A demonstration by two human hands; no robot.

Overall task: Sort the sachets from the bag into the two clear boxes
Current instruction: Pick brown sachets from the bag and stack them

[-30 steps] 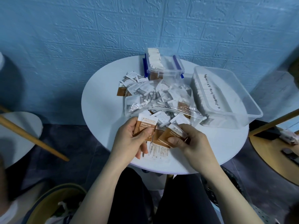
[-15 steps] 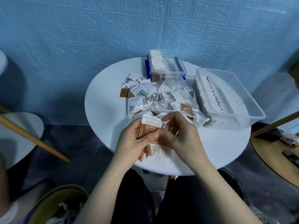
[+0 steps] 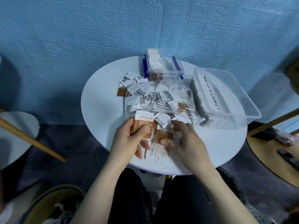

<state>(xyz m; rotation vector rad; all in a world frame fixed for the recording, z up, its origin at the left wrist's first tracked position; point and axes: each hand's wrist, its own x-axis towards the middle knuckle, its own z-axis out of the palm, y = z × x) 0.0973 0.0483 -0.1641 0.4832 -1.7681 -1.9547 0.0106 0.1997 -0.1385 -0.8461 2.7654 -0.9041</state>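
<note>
Sachets fill small box; bag holds more.

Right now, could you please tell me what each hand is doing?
Left hand: holding a brown sachet stack.
Right hand: thumb pinching another brown sachet.

Dim, bluish light; edges warped, soft.

Single head-worn view, steeply downward and forward, close over the round table
</note>
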